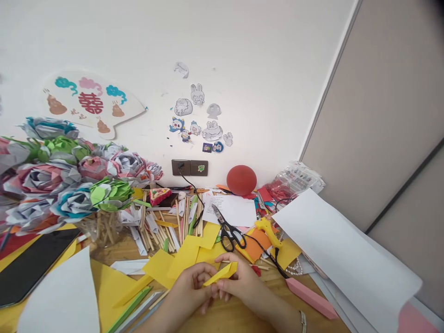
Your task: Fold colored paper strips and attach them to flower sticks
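Note:
A small strip of folded yellow paper (224, 274) is held between both hands, just above the wooden table at the lower middle. My left hand (194, 282) pinches its near left end with thumb and fingers. On the other end, my right hand (241, 277) has its fingers closed round the paper, and a bracelet circles that wrist. Yellow paper sheets (187, 259) lie just beyond the hands. Black-handled scissors (229, 231) rest behind them, blades pointing away to the left. The fingertips partly hide the folded paper's lower edge.
Paper flowers (45, 180) crowd the left side, near a black tablet-like device (38, 263). Wooden sticks (156, 236) lie at the back. A red balloon (242, 180) sits by the wall. At right are a yellow glue gun (268, 232), a pink folded strip (312, 298) and large white sheets (347, 259).

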### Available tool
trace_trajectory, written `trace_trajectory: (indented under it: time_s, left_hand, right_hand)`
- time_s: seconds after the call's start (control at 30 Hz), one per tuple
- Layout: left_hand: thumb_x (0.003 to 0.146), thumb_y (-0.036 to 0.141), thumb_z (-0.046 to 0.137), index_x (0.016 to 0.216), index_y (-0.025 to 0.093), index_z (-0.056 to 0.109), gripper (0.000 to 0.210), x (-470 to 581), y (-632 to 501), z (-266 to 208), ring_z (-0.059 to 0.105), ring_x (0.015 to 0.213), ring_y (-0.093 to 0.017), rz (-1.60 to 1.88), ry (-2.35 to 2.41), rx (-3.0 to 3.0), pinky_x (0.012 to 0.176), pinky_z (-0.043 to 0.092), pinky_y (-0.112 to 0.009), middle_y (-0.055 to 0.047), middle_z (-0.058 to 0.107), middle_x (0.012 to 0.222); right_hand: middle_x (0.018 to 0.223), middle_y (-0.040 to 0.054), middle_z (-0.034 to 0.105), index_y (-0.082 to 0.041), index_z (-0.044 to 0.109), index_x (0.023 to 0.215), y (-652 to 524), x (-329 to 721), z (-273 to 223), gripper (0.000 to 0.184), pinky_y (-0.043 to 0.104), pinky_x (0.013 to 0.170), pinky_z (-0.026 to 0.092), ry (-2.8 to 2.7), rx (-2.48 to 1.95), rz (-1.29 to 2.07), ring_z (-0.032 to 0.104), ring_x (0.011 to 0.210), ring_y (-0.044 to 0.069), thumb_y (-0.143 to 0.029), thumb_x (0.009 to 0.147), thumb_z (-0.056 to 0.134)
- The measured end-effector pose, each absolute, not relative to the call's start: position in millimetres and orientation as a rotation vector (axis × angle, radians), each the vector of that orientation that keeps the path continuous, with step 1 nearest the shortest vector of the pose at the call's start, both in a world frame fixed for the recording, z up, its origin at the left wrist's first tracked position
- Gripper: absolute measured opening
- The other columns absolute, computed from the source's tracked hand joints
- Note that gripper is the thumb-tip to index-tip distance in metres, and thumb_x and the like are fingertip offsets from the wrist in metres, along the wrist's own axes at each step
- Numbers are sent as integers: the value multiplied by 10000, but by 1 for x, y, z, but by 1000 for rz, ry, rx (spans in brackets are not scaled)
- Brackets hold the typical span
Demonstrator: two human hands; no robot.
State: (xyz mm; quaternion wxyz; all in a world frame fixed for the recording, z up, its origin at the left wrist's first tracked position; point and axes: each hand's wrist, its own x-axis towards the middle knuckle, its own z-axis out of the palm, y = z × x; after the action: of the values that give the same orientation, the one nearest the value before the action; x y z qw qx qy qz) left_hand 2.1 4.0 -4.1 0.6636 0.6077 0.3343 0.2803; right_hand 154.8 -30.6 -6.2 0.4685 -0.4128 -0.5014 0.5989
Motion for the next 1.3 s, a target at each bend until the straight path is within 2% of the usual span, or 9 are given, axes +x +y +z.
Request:
trace_trajectory:
  time_s: [0.17,0.53,0.73,0.97,1.07,1.17,1.23,1.3]
  left_hand:
    - [613,423,697,782,146,523,368,-1,8,-6,421,323,-37,621,766,1335,348,286,-172,41,615,552]
    - [575,394,734,816,135,527,410,-5,11,-4,527,416,-78,564,729,1303,453,396,-212,22,639,609]
    - [593,414,717,806,131,539,397,-5,10,1,550,451,-93,545,745,1333,490,420,-230,19,632,610]
    - [614,346,718,872,125,571,370,-9,9,4,580,551,-118,549,693,1294,573,447,-256,-11,654,685]
    - [597,282,706,881,123,578,350,-10,8,10,598,545,-139,513,754,1246,567,453,-264,-17,661,665]
    - [606,206,620,869,120,581,280,-11,8,18,604,511,-147,489,741,1117,547,458,-269,-33,670,665]
    - [664,259,557,826,113,584,220,-11,7,21,601,500,-146,493,673,1049,531,456,-264,-56,669,662]
    - [745,388,503,785,113,583,289,-10,6,21,600,509,-143,504,638,1044,521,454,-253,-64,661,647]
  right_hand:
    - [572,-25,606,-156,431,1024,-29,165,5,420,250,517,408,-1279,-980,1595,552,479,109,-406,721,580]
    - [652,26,655,-162,368,1081,-23,177,-1,511,259,535,410,-1277,-897,1717,574,481,118,-452,720,585]
    - [730,50,676,-173,362,1097,-23,183,5,473,239,536,399,-1340,-888,1824,577,476,97,-438,754,550]
    - [736,40,678,-185,358,1118,-21,186,8,497,240,545,395,-1337,-918,1800,586,484,102,-438,740,558]
    - [717,37,676,-179,393,1083,-21,187,6,433,249,553,405,-1328,-928,1788,589,498,109,-404,746,545]
    - [673,30,663,-164,450,1025,-21,185,4,333,264,563,418,-1327,-949,1752,580,506,114,-345,754,520]
    - [660,23,654,-163,471,1005,-23,183,3,280,269,570,421,-1335,-963,1724,575,517,115,-298,761,494]
    - [659,14,646,-170,481,992,-25,180,4,249,271,579,421,-1350,-978,1694,577,535,119,-258,759,471]
